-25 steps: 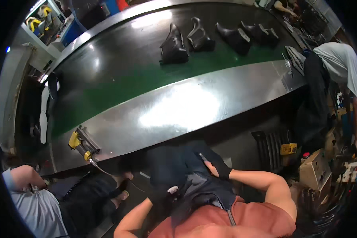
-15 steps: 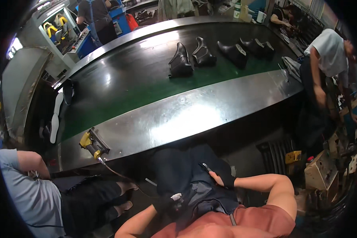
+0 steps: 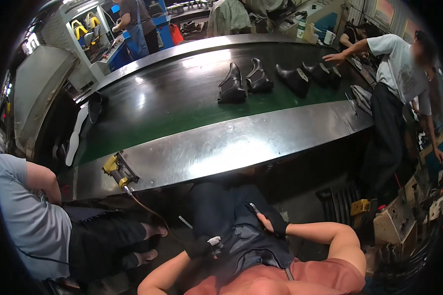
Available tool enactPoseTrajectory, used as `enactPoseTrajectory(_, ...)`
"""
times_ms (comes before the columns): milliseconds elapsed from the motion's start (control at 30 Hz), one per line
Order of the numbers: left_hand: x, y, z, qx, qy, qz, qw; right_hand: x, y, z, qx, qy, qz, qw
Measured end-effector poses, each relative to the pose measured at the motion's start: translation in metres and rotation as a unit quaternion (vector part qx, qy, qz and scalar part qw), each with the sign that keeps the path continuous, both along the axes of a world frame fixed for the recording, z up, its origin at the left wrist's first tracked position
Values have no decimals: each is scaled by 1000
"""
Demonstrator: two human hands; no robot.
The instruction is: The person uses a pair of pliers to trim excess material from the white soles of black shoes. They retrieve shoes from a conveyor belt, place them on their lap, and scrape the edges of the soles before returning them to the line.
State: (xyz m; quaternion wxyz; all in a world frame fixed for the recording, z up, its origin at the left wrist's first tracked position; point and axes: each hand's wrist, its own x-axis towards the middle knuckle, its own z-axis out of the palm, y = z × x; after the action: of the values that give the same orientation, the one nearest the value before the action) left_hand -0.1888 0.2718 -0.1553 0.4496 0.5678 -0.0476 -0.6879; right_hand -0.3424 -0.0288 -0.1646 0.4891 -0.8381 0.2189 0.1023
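I sit at a long conveyor table, both hands low on my lap. My left hand (image 3: 205, 248), in a dark wrist covering, rests on dark trousers. A small white piece (image 3: 214, 240) shows at its fingers, too dim to tell more. My right hand (image 3: 267, 223), also dark at the wrist, lies on my right thigh. A slim dark thing with a pale edge (image 3: 254, 208) shows at its fingers; its kind is unclear. In front of me to the left, a yellow and black air stapler (image 3: 117, 170) lies on the metal table edge (image 3: 216, 142), its hose hanging down.
Several black ankle boots (image 3: 233, 87) stand or lie on the green-black belt (image 3: 182, 105). White insole-shaped pieces (image 3: 74, 142) and a dark shoe (image 3: 96, 106) are at its left end. Co-workers stand at left (image 3: 32, 211) and right (image 3: 396, 69). A yellow box (image 3: 360, 207) sits by machinery.
The view has tilted slightly. The co-worker at right has straightened from a stoop and now stretches an arm over the belt's far right. My hands stay on my lap.
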Motion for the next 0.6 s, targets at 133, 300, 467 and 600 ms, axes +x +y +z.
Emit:
enactPoseTrajectory(133,-3,15,-33,-40,36,35,998,0,2,-18,41,42,-18,998)
enactPoseTrajectory(300,1,11,-29,-36,40,67,996,9,0,-4,21,17,6,1000)
enactPoseTrajectory(467,3,4,-30,-36,44,84,995,11,-4,2,31,36,-14,999)
enactPoseTrajectory(600,6,9,-39,-21,28,30,999,7,-3,-10,36,-6,-50,998)
